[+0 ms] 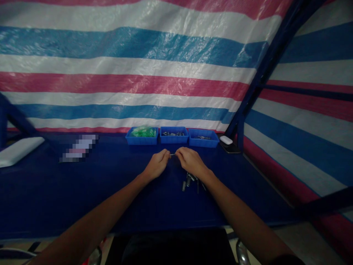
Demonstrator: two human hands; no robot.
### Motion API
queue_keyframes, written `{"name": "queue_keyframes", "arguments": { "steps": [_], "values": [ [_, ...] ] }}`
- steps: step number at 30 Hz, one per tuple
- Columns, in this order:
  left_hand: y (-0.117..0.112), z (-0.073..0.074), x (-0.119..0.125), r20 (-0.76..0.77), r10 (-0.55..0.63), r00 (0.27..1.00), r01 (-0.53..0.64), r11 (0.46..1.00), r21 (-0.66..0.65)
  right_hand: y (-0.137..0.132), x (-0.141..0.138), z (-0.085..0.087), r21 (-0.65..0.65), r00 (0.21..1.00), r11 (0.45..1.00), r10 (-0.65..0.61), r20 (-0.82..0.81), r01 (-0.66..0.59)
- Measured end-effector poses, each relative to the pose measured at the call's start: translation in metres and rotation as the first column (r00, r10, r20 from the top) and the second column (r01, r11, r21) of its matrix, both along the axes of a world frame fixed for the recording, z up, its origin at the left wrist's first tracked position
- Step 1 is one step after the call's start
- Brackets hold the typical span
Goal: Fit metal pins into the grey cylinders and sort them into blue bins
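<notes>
Both of my hands meet above the blue table, a short way in front of the bins. A thin metal rod [173, 154] spans the small gap between them. My left hand [158, 163] is closed, pinching one end with its fingertips. From the other side my right hand [191, 160] pinches the opposite end, fingers closed. The rod's ends are hidden in the fingers, so its exact kind does not show. Under my right wrist lies a loose group of small metal parts [188, 181], some short cylinders and some thin pins, partly covered by the forearm.
Along the back stand a blue bin [142, 141] with green plastic pieces, a blue bin [174, 139] with metal parts and a blue bin [204, 142] with thin pins. A white case [226, 140] rests on a dark phone [231, 148]. A white box [20, 150] lies left.
</notes>
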State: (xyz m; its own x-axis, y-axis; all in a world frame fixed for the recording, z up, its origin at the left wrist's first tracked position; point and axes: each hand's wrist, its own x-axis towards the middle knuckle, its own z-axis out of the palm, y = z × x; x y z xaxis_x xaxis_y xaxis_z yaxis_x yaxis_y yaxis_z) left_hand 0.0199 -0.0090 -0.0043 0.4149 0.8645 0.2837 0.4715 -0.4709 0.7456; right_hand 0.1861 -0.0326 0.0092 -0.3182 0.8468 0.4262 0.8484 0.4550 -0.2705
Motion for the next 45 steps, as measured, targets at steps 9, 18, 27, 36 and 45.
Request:
{"name": "queue_keyframes", "arguments": {
  "steps": [9,18,27,36,45],
  "values": [
    [-0.001,0.005,0.001,-0.022,-0.048,0.999,0.047,0.999,-0.016,-0.006,0.001,0.009,0.104,0.997,0.992,0.079,-0.02,-0.076],
    [-0.008,-0.003,0.022,-0.397,-0.237,0.886,0.34,0.917,0.209,0.026,0.077,0.014,-0.038,0.707,0.726,-0.678,-0.201,0.686],
    [-0.006,-0.006,0.022,-0.54,-0.139,0.83,0.317,0.914,0.253,0.019,0.049,0.001,-0.095,0.867,0.905,-0.424,-0.264,0.414],
    [-0.013,-0.01,0.028,-0.532,-0.111,0.839,0.274,0.932,0.238,0.018,0.014,-0.015,-0.195,0.947,0.964,-0.224,-0.229,0.181],
    [0.0,-0.012,0.02,-0.333,-0.02,0.943,0.082,0.981,0.174,0.01,0.023,0.0,-0.159,0.959,0.983,-0.134,-0.251,0.096]
  ]
}}
